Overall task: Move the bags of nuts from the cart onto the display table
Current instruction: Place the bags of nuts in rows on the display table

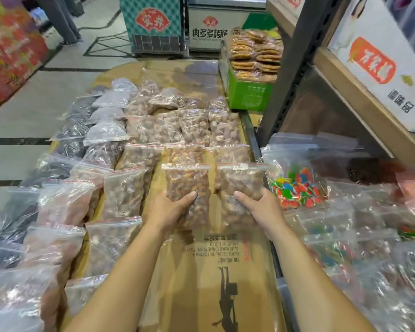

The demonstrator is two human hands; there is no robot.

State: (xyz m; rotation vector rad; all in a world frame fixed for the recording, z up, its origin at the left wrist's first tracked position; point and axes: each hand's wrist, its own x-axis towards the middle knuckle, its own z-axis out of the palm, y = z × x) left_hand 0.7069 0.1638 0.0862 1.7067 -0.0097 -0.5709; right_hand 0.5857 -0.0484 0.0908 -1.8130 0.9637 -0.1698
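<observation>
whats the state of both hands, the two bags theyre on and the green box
left hand: grips left nut bag
right hand: grips right nut bag
left nut bag: zip closed, held
right nut bag: zip closed, held
green box: open, full of packed biscuits

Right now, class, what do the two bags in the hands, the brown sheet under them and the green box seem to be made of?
Left-hand bag and right-hand bag: thin clear plastic, glossy; nuts show through, glare, press-seal tops. Brown sheet: matte cardboard, flattened, printed with lettering. Green box: probably printed cardboard, slightly shiny; not certain.
</observation>
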